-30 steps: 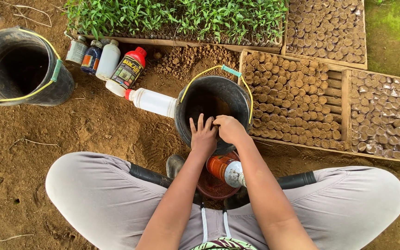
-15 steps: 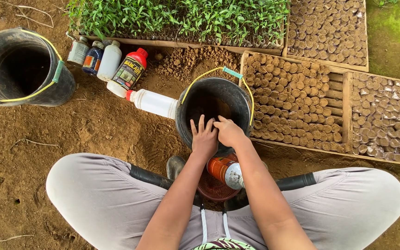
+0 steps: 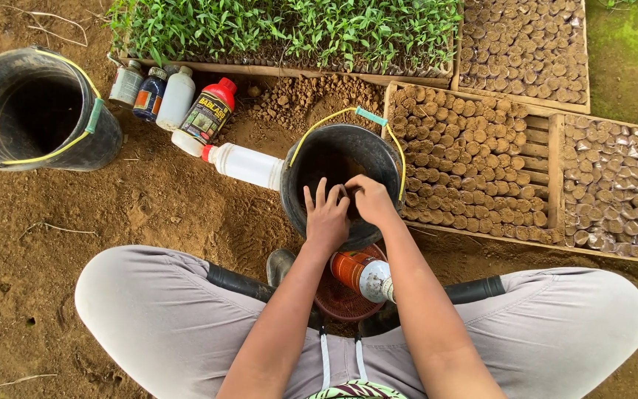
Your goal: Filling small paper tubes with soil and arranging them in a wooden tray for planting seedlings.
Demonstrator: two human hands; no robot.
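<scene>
Black plastic forms the small bucket (image 3: 341,151) over whose near rim both hands are set, just in front of the person's crossed legs. The left hand (image 3: 326,214) is spread, fingers fanned and pointing into the opening, with the palm against the near wall. The right hand (image 3: 369,199) is curled beside it, touching it, fingertips bent as if something small were pinched; what is pinched cannot be told, since the inside is dark. The pail is judged stiff but thin-walled and light when empty, heavier if soil is packed in it. Its yellow wire handle (image 3: 334,118), lying over the far rim beyond the hands, is judged the surest hold; the rim could also be gripped with both hands, though loose dirt would make it gritty rather than slippery.

Just under the wrists an orange spray can (image 3: 363,272) lies on a red round lid (image 3: 337,299). To the left of the left hand a white bottle (image 3: 241,164) lies on its side, touching the pail. Farther left and beyond, a red-capped bottle (image 3: 208,111) and other small containers stand together, and a large black bucket (image 3: 38,111) rests well apart. To the right of the right hand, wooden trays of soil plugs (image 3: 467,162) are ranged; green seedlings (image 3: 289,29) grow beyond everything.
</scene>
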